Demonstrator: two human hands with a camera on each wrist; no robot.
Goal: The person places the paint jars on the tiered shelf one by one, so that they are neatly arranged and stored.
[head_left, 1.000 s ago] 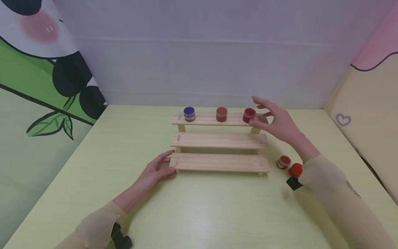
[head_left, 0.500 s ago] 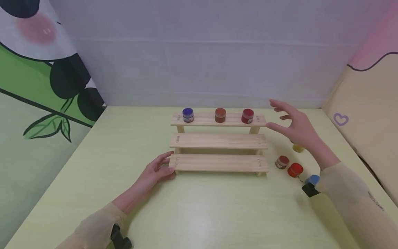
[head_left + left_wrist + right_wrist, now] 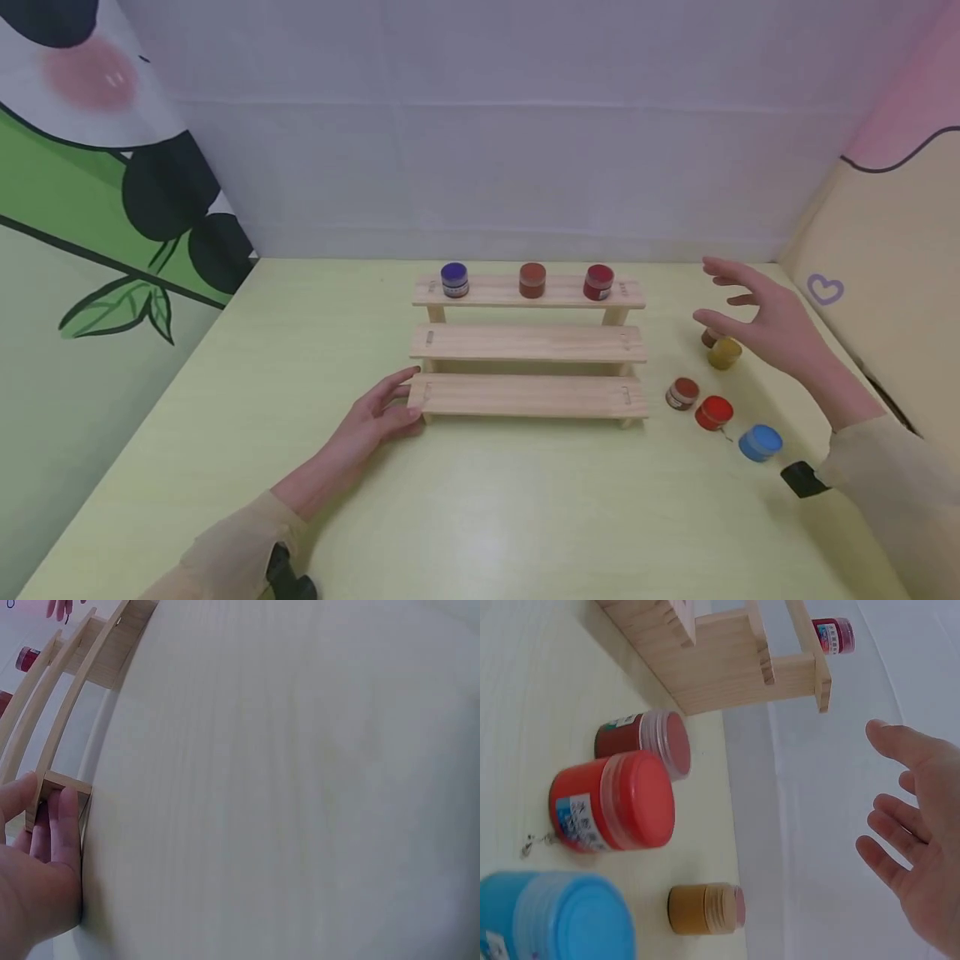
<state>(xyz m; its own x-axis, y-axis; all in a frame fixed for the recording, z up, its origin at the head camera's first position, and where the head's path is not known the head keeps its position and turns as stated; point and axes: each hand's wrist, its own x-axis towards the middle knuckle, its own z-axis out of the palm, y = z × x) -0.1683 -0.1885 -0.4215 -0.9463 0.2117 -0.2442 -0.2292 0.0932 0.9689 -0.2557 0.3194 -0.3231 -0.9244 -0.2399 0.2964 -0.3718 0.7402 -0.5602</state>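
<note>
A three-tier wooden step rack (image 3: 528,396) stands on the table. My left hand (image 3: 378,408) grips the left end of its lowest shelf; in the left wrist view the thumb (image 3: 16,796) and fingers are on either side of the board. On the top shelf sit three small paint jars: a dark blue one (image 3: 454,282), an orange-brown one (image 3: 532,282) and a dark red one (image 3: 598,284). My right hand (image 3: 783,329) is in the air right of the rack, holding nothing, fingers spread apart. Below it are a yellow jar (image 3: 724,353) and a partly hidden brown-topped jar (image 3: 709,337).
On the table right of the rack stand a brownish-red jar (image 3: 682,394), a bright red jar (image 3: 714,412) and a light blue jar (image 3: 761,443). A small dark mark (image 3: 536,844) lies near the red jar. A pale cloth wall (image 3: 480,183) borders the table's back.
My right hand has let go of the dark red jar on the top shelf and moved right. The light blue and yellow jars have come into view. My left hand stays on the rack.
</note>
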